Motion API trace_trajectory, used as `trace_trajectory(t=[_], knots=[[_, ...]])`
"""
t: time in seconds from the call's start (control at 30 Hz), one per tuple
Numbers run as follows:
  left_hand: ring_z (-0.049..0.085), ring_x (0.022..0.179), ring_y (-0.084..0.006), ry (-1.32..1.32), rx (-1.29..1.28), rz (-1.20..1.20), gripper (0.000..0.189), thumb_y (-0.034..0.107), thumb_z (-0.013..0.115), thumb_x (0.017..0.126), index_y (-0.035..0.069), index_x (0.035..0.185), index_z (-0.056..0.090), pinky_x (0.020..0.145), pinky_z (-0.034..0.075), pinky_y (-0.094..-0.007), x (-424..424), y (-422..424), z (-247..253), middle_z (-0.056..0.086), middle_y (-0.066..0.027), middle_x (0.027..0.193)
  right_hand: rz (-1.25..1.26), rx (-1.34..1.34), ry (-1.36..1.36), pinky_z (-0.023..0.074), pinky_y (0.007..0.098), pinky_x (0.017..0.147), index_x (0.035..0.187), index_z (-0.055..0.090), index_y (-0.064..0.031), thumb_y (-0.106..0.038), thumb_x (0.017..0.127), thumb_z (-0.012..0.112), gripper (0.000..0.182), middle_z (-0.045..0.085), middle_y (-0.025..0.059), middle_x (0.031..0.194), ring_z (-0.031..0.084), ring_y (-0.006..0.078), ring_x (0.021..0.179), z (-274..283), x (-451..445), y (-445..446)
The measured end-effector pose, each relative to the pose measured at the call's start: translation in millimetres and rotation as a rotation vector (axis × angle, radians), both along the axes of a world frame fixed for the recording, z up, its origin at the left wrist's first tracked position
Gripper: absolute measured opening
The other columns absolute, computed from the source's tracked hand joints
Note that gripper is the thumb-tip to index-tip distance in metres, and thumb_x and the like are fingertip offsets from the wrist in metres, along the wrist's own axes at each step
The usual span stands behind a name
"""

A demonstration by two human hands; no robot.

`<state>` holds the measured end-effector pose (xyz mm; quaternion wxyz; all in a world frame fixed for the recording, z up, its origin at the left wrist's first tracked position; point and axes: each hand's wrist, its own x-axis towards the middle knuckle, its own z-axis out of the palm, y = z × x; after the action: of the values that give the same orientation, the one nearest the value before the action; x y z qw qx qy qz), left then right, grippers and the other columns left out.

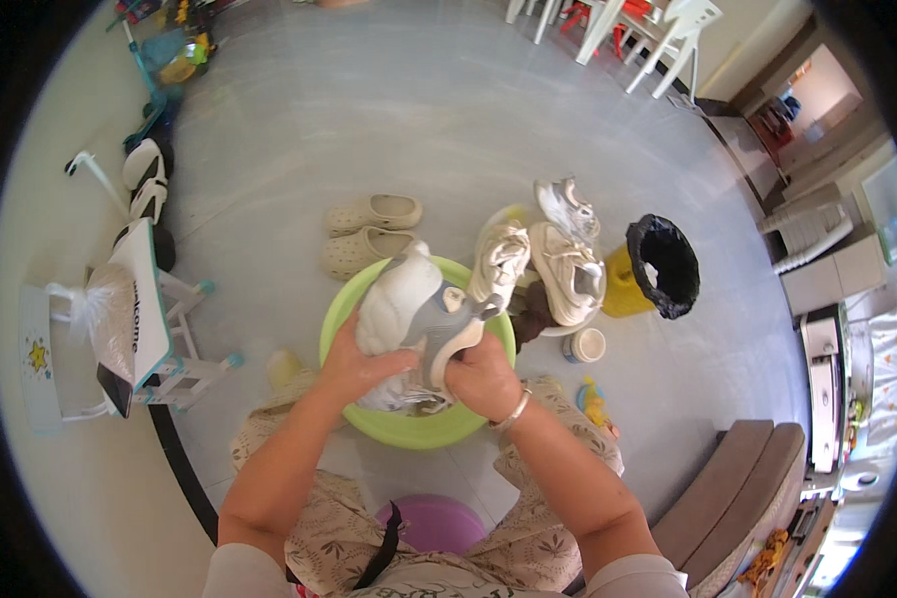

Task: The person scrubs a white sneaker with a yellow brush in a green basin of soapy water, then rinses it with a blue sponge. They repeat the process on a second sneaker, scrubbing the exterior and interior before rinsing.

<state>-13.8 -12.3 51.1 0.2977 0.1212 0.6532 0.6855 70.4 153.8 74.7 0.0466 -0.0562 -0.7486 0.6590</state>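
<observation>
A grey and white sneaker (418, 299) is held in both hands, tipped on its side above a lime-green plastic basin (411, 433). My left hand (359, 362) grips the sole side, its thumb lying across the upper. At the heel opening, my right hand (486, 377) has its fingers partly inside the shoe, hidden from sight. Below the held sneaker, something whitish with laces (400, 396) lies in the basin; it looks like part of another shoe. Beyond the basin, a pale basin (486, 232) carries cream sneakers (564, 273) and a grey-white sneaker (568, 208).
Beige clogs (370, 250) stand behind the green basin. To the right are a yellow bin with a black liner (632, 280), a small open jar (587, 346) and a small toy (592, 402). A children's desk (153, 299) is left, a brown sofa (725, 501) right. A purple stool (433, 519) sits between the legs.
</observation>
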Motion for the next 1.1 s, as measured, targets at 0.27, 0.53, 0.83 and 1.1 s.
trace_trajectory(t=[0.27, 0.53, 0.83, 1.1], knots=[[0.053, 0.111, -0.0218, -0.047, -0.045, -0.032, 0.086, 0.015, 0.082, 0.059, -0.002, 0.132, 0.038, 0.096, 0.042, -0.0355, 10, 7, -3, 0.053, -0.0123, 0.123, 0.101, -0.297, -0.082, 0.0482, 0.0318, 0.077, 0.105, 0.061, 0.0003, -0.004, 0.075, 0.057, 0.031, 0.066, 0.0108, 0.094, 0.06, 0.0184, 0.084, -18, 4, 17], [0.043, 0.123, -0.0229, 0.041, -0.042, -0.094, 0.103, 0.013, 0.082, 0.058, 0.002, 0.142, 0.024, 0.103, 0.035, -0.0358, 5, 1, 5, 0.042, -0.013, 0.136, 0.079, -0.223, -0.172, 0.0485, 0.0317, 0.078, 0.106, 0.061, -0.001, -0.005, 0.075, 0.056, 0.031, 0.066, 0.0097, 0.096, 0.06, 0.018, 0.088, -18, 5, 12], [0.044, 0.123, -0.0231, 0.006, -0.008, -0.165, 0.102, 0.014, 0.082, 0.057, 0.003, 0.142, 0.027, 0.103, 0.035, -0.0366, -1, -1, 3, 0.043, -0.0121, 0.135, 0.182, -0.43, -0.391, 0.05, 0.03, 0.075, 0.111, 0.059, -0.0028, -0.004, 0.074, 0.061, 0.037, 0.064, 0.006, 0.1, 0.06, 0.0146, 0.088, -20, 9, 18], [0.045, 0.122, -0.023, 0.007, 0.075, -0.167, 0.098, 0.014, 0.081, 0.058, 0.005, 0.141, 0.03, 0.102, 0.035, -0.0366, -7, 5, 18, 0.043, -0.011, 0.135, -0.046, -0.572, -0.342, 0.0353, 0.0221, 0.049, 0.106, 0.058, -0.0034, 0.004, 0.074, 0.059, 0.033, 0.061, 0.0016, 0.086, 0.052, 0.0067, 0.065, -3, 11, 5]])
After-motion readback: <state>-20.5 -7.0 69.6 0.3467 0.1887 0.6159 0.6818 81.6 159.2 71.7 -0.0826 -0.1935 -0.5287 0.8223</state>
